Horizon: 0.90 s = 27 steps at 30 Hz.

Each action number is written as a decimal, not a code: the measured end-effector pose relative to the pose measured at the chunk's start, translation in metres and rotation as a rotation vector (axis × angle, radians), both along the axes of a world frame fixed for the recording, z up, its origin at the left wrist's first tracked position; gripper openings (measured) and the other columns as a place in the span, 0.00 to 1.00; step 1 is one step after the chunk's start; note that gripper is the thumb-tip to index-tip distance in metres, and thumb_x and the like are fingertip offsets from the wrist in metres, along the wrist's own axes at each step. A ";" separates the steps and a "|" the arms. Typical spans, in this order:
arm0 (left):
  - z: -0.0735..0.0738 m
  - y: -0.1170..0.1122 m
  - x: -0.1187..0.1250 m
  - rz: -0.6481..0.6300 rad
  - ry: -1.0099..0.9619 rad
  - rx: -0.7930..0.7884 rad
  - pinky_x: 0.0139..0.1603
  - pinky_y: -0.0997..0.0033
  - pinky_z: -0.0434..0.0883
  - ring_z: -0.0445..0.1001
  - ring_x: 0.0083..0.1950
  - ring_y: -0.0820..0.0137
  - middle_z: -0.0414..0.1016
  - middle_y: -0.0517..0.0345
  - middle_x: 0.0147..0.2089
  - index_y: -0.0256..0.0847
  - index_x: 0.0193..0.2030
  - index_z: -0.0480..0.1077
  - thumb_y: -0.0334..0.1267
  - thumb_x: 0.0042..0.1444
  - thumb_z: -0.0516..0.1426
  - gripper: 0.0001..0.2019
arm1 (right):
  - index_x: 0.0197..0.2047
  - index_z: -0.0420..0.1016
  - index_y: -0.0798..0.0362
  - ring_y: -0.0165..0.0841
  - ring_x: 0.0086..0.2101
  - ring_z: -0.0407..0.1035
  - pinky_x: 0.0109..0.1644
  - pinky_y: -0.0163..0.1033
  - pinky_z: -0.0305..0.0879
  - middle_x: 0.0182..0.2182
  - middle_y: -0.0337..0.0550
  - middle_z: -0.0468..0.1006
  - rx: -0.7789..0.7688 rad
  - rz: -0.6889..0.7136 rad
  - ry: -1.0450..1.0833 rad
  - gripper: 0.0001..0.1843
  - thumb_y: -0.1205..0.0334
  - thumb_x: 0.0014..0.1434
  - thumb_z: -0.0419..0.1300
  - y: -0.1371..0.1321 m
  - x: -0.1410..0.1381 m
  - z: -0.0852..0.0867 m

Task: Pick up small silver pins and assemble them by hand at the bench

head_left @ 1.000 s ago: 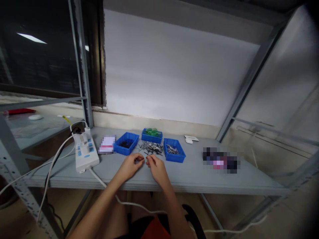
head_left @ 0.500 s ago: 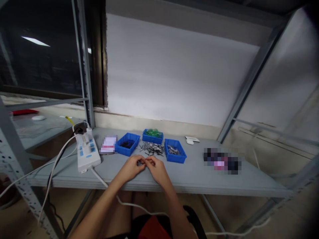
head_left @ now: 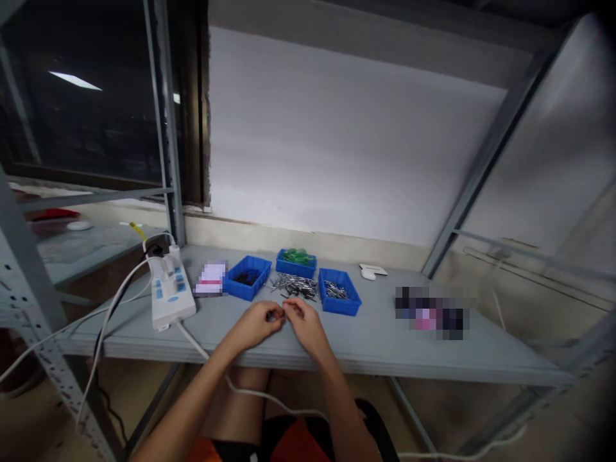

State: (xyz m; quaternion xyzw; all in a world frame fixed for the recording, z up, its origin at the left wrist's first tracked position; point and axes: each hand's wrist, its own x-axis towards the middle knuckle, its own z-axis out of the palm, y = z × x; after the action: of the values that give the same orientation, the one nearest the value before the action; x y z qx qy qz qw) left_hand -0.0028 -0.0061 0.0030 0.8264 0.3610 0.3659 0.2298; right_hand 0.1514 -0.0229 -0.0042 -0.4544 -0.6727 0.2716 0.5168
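Observation:
My left hand (head_left: 262,323) and my right hand (head_left: 302,321) meet fingertip to fingertip just above the front part of the table. Both are closed in a pinch. Whatever lies between the fingers is too small to make out. Right behind them is a loose pile of thin metal pieces (head_left: 294,285). A blue bin (head_left: 248,295) with small dark parts stands to the left of the pile. On its right, another blue bin (head_left: 341,307) holds thin silvery pieces. Behind the pile, a third blue bin (head_left: 296,267) contains green pieces (head_left: 297,256).
A white power strip (head_left: 172,301) with plugs and cables lies on the left of the grey table (head_left: 385,350). A blurred-out white and pink item (head_left: 210,279) sits beside the left bin. Toward the right are a small white case (head_left: 368,274) and a blurred-out dark item (head_left: 430,314).
The fingertips of my two hands have shifted slightly, and the right hand's fingers look a little more raised. The whole view has moved slightly; the bins and pile look the same.

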 end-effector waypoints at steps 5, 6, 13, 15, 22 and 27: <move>-0.001 0.001 0.001 0.023 -0.057 0.018 0.38 0.73 0.66 0.71 0.36 0.69 0.75 0.56 0.33 0.37 0.32 0.72 0.34 0.51 0.53 0.07 | 0.32 0.72 0.52 0.33 0.31 0.69 0.37 0.36 0.64 0.29 0.40 0.76 0.010 -0.068 -0.007 0.07 0.60 0.54 0.54 -0.001 0.000 0.002; -0.001 0.003 0.001 0.044 -0.087 0.024 0.38 0.73 0.66 0.71 0.36 0.69 0.75 0.55 0.33 0.37 0.33 0.72 0.35 0.52 0.53 0.07 | 0.32 0.72 0.52 0.33 0.31 0.69 0.37 0.36 0.63 0.29 0.41 0.76 0.008 -0.094 -0.002 0.08 0.60 0.54 0.54 0.000 0.000 0.002; -0.003 0.007 0.000 0.106 -0.170 0.076 0.39 0.73 0.67 0.72 0.36 0.69 0.75 0.55 0.35 0.38 0.36 0.71 0.35 0.54 0.52 0.08 | 0.32 0.73 0.52 0.33 0.28 0.68 0.33 0.36 0.62 0.27 0.40 0.75 -0.027 -0.098 -0.038 0.09 0.58 0.54 0.55 0.001 0.002 -0.001; -0.003 0.006 0.000 0.117 -0.166 0.079 0.39 0.73 0.67 0.72 0.36 0.69 0.75 0.55 0.35 0.38 0.36 0.71 0.36 0.54 0.52 0.08 | 0.32 0.73 0.52 0.33 0.27 0.67 0.32 0.35 0.61 0.26 0.40 0.75 -0.028 -0.091 -0.043 0.09 0.58 0.55 0.54 0.000 0.001 -0.001; -0.002 0.005 0.001 0.144 -0.157 0.066 0.39 0.73 0.67 0.72 0.36 0.69 0.75 0.55 0.34 0.37 0.36 0.71 0.36 0.54 0.52 0.09 | 0.33 0.72 0.51 0.32 0.28 0.68 0.33 0.35 0.63 0.27 0.40 0.76 -0.018 -0.071 -0.020 0.09 0.58 0.56 0.53 0.000 0.000 -0.002; 0.003 0.001 0.003 0.178 -0.201 0.095 0.40 0.73 0.67 0.72 0.36 0.70 0.75 0.55 0.35 0.37 0.36 0.71 0.36 0.53 0.53 0.08 | 0.33 0.71 0.52 0.32 0.27 0.68 0.32 0.35 0.63 0.25 0.40 0.74 -0.021 -0.094 0.009 0.08 0.59 0.55 0.53 0.001 0.000 -0.002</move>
State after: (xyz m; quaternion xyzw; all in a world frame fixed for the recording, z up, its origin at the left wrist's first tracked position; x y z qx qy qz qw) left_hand 0.0003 -0.0048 0.0059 0.7603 0.3901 0.4824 0.1922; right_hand 0.1515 -0.0221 -0.0057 -0.4897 -0.6456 0.2558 0.5273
